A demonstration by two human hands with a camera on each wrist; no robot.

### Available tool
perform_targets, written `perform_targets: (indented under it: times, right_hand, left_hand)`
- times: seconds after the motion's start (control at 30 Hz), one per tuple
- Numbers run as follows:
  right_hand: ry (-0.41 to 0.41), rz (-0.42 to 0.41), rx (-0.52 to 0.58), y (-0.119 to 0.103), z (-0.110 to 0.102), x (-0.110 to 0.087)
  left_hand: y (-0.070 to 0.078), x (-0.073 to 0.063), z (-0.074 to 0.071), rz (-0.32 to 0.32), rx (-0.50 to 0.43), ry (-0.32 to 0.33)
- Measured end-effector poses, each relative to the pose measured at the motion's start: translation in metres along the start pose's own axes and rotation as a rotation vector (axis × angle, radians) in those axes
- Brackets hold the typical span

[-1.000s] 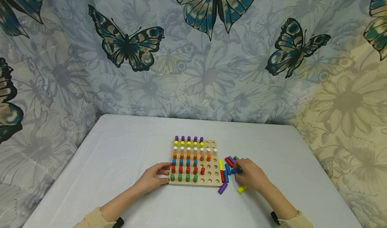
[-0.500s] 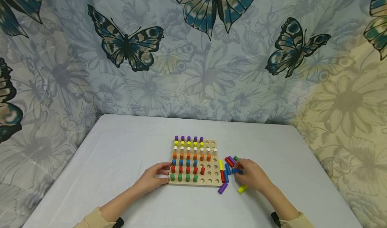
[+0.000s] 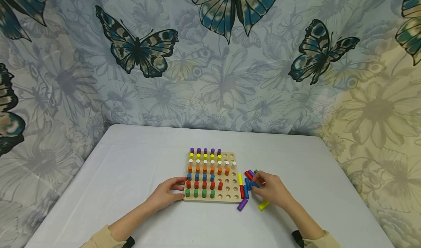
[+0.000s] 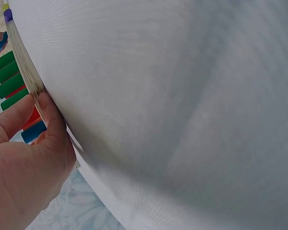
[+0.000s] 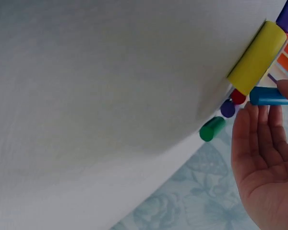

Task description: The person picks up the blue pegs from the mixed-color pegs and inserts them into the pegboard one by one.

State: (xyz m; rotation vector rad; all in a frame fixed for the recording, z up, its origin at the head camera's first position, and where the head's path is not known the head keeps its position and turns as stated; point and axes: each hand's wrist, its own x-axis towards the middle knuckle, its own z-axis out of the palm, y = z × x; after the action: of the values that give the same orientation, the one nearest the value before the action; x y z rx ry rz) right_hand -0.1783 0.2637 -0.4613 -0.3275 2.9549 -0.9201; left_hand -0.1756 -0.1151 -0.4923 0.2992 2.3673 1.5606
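A wooden pegboard [image 3: 213, 200] lies on the white table with rows of coloured pegs standing in it: purple, yellow, white, orange, blue, red and green. My left hand [image 3: 165, 194] holds the board's left edge near its front corner; in the left wrist view its thumb and fingers grip that corner beside the green pegs [image 4: 8, 74]. To the right of the board, my right hand [image 3: 271, 188] pinches a blue peg [image 5: 266, 96] between thumb and fingers. Several loose pegs lie around that hand, among them a yellow peg [image 3: 263, 205] and a purple peg [image 3: 242, 205].
Along the board's right side lie another yellow peg [image 3: 240, 179], a red peg [image 3: 242, 192] and blue pegs [image 3: 246, 192]. A green peg [image 5: 212, 129] lies behind the right hand's fingers. A butterfly-patterned cloth [image 3: 227, 79] hangs behind the table [image 3: 138, 149].
My right hand has shifted slightly left toward the board, and the blue peg in its fingers has moved and tilted with it. My left hand and the board have stayed put.
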Motion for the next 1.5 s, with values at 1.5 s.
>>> perform_targets:
  times: [1.5]
  right_hand:
    - [-0.04, -0.091, 0.228, -0.045, 0.029, 0.033]
  left_hand:
    - [-0.002, 0.001, 0.0, 0.012, 0.029, 0.023]
